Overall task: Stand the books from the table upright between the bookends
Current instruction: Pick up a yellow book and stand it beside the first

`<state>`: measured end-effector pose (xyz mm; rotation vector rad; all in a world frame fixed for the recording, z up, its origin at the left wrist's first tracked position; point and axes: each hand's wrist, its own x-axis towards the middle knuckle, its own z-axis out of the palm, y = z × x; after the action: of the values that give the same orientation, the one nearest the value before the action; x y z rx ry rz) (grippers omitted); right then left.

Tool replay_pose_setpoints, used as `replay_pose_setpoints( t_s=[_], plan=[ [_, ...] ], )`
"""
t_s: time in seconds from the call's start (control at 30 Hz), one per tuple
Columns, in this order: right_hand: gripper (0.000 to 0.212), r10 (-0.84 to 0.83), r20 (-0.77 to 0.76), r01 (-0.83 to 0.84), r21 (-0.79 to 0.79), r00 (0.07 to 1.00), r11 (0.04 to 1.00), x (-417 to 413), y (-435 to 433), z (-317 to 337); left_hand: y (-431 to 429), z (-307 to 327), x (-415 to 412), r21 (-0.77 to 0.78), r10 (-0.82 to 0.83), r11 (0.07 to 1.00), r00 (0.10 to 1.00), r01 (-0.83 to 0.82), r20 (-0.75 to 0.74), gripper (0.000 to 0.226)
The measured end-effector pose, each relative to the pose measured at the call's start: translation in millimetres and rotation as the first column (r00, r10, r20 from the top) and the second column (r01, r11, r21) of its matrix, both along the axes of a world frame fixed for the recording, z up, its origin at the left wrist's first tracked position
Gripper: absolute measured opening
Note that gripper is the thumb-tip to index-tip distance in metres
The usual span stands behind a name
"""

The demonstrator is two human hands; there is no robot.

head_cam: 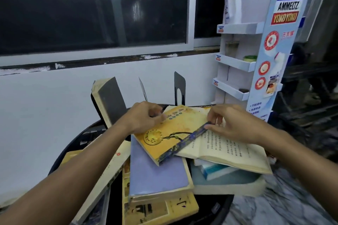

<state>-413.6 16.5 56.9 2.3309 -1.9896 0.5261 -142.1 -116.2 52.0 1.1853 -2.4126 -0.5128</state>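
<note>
So: dark window (91,9) up top, white wall (45,106) below it. Cardboard rack (285,42) stands at the right. Round black table (73,144) carries a loose pile of books, most lying flat. Grey book (111,100) stands tilted at the table's far left, outside the bookends. Lilac book (157,170) lies flat mid-pile. Open book (228,148) lies pages-up just right of it, on a stack of others. Yellow book (175,129) lies skewed on top, overlapping both, blue spine against the open pages. Left bookend (143,88) and right bookend (179,87) stand upright and apart at the far edge, behind the yellow book. Left hand (144,118) grips the yellow book's far left edge, fingers curled. Right hand (232,124) pinches the far end of its spine, palm over the open page.
</note>
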Motion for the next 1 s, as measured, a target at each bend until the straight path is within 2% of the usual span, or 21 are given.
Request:
replay_pose_setpoints(
  t_s=[0.27, 0.4, 0.6, 0.73, 0.8, 0.87, 0.93, 1.0],
  plan=[
    [0.022, 0.005, 0.036, -0.004, -0.037, 0.999, 0.999, 4.8, 2.4, -14.8, 3.9, -2.1, 1.6, 0.044, 0.021, 0.999, 1.0, -0.021, 0.001, 0.031],
    [0.039, 0.002, 0.04, -0.002, 0.001, 0.999, 1.0, 9.5, -10.4, -17.9, 5.6, -3.3, 12.6, 0.058, 0.073, 0.996, 0.997, -0.074, 0.018, 0.037],
    [0.043, -0.012, 0.064, 0.006, 0.101, 0.998, 0.995, 19.0, -35.6, -12.6, 11.9, -7.3, 26.1, 0.086, 0.135, 0.987, 0.991, -0.135, 0.006, 0.039],
    [0.051, -0.043, -0.008, 0.043, 0.133, 0.999, 0.99, 16.9, -50.0, -6.1, 7.8, -7.9, 32.1, 0.122, 0.141, 0.983, 0.99, -0.14, -0.006, 0.04],
    [0.06, -0.075, -0.019, 0.077, 0.143, 0.997, 0.987, 13.8, -58.7, -4.1, 1.6, -6.3, 32.9, 0.107, 0.152, 0.983, 0.988, -0.151, -0.003, 0.05],
    [0.071, -0.098, -0.027, 0.101, 0.169, 0.995, 0.98, 10.1, -68.1, -4.5, -7.4, -6.6, 32.1, 0.104, 0.156, 0.982, 0.987, -0.16, 0.042, 0.07],
    [0.081, -0.111, -0.054, 0.119, 0.199, 0.992, 0.973, 5.8, -76.9, -6.6, -16.4, -8.6, 30.4, 0.161, 0.141, 0.975, 0.986, -0.154, 0.091, 0.085],
    [0.087, -0.103, -0.065, 0.116, 0.229, 0.993, 0.967, 3.5, -82.5, -8.6, -22.4, -11.7, 28.6, 0.237, 0.107, 0.963, 0.988, -0.131, 0.112, 0.082]
  ],
)
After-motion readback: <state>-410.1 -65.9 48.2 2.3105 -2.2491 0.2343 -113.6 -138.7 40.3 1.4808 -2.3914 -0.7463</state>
